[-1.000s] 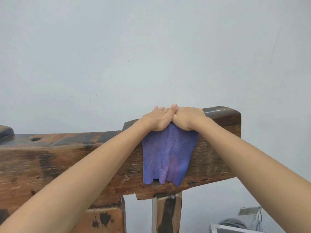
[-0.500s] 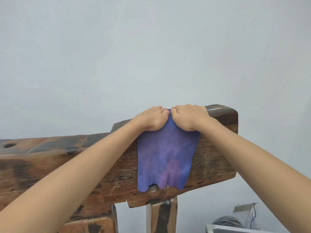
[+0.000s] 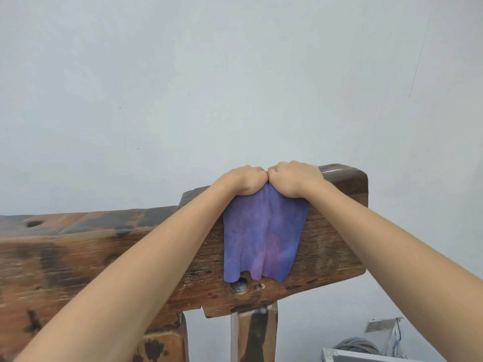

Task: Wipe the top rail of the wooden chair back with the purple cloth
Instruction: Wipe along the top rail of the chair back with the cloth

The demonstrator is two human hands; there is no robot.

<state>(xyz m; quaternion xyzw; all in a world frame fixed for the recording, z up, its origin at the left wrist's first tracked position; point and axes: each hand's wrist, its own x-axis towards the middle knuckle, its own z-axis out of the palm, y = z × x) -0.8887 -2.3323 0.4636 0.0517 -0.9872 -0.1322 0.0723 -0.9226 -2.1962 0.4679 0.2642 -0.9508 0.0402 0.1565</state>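
Left hand [image 3: 241, 180] and right hand [image 3: 294, 178] clenched on purple cloth [image 3: 264, 236] | draped over top rail [image 3: 345, 176] | advised: firm downward pressure, full-length strokes.

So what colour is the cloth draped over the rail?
Purple cloth, with pinker patches; head view.

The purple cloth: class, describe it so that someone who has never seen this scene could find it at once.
Find the dark wooden rail running across the pale wall. Near its right end, both hands press side by side on its top. The cloth hangs from under them down the rail's front, the only soft, purple thing there.
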